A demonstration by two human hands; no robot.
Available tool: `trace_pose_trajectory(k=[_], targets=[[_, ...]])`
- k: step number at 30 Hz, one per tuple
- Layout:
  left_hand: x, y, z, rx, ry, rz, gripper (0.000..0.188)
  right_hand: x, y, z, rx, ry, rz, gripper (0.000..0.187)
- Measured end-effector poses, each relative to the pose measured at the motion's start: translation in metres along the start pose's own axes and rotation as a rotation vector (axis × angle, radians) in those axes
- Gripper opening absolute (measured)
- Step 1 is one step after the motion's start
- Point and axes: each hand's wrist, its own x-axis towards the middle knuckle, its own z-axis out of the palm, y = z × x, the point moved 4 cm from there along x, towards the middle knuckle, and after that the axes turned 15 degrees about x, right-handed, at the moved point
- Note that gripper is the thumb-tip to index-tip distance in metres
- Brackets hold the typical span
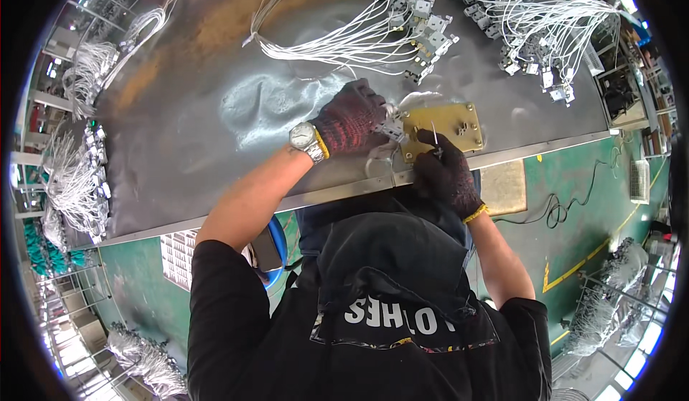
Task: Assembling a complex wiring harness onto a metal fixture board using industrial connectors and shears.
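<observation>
My left hand (352,119), in a dark red-and-black knit glove, is closed on a grey connector block (392,127) at the left edge of a brass-coloured plate (448,122). The plate lies near the front edge of the bench and carries small posts and a raised fitting. Over its front side is my right hand (446,173), gloved in dark knit. Its fingers are closed round a thin, pointed metal tool (434,134), whose tip points away from me. What kind of tool it is cannot be made out, since the fingers hide its lower end.
Beyond my hands, a bundle of white wires (323,54) with grey connectors lies on the metal bench (172,171). A larger wire heap (552,20) sits at the far right. More wire bundles (75,178) line the left edge. A blue stool (276,250) stands below.
</observation>
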Motion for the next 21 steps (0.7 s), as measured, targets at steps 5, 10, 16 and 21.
trace_pose_trajectory(k=[5,10,16,21], targets=[[0.011,0.008,0.005,-0.1,0.255,-0.096,0.024,0.022,-0.005,0.008,-0.264,-0.039,-0.428,0.042],[0.025,0.039,0.007,-1.181,0.007,-0.806,0.056,0.02,-0.009,0.002,0.163,0.207,-0.258,0.032],[0.018,0.053,-0.001,-0.528,0.262,-0.232,0.066,0.021,-0.016,-0.029,0.063,0.256,-0.244,0.023],[0.017,0.054,0.007,-0.323,0.159,-0.208,0.07,0.027,-0.013,-0.032,-0.214,0.22,-0.328,0.021]])
